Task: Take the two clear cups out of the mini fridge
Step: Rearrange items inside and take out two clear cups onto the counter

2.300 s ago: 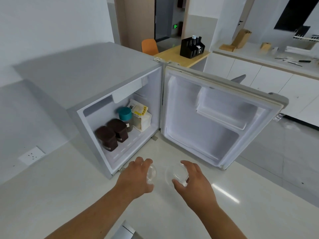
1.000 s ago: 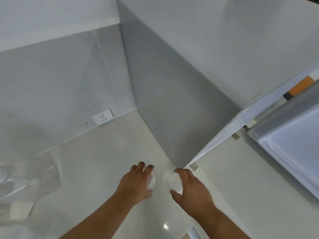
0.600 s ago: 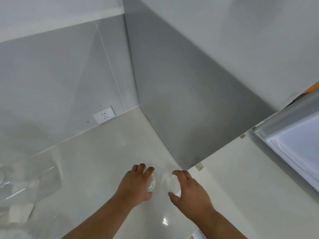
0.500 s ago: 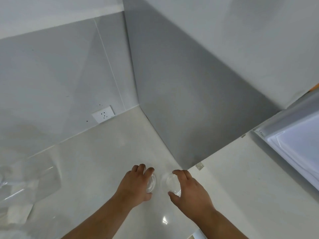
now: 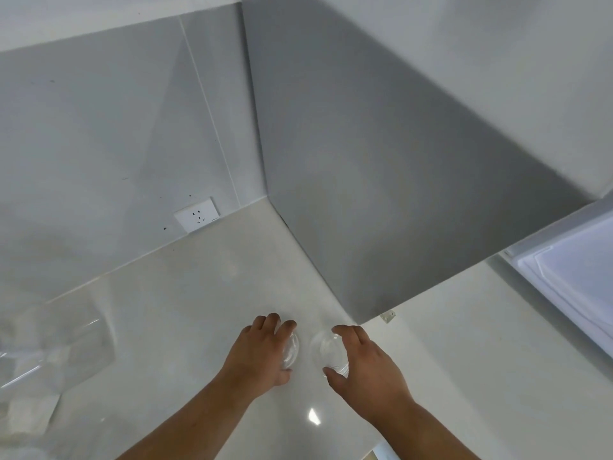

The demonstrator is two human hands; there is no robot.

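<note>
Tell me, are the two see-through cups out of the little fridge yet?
Yes, both are out. The left hand holds one clear cup and the right hand holds the other clear cup, low over the white counter beside the fridge's grey side. What looks left: letting go of them. The fridge door is open too.

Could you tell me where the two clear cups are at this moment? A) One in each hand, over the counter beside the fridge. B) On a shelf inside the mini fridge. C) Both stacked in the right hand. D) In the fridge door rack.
A: the left hand wraps one clear cup and the right hand the other cup, above the counter beside the fridge.
</note>
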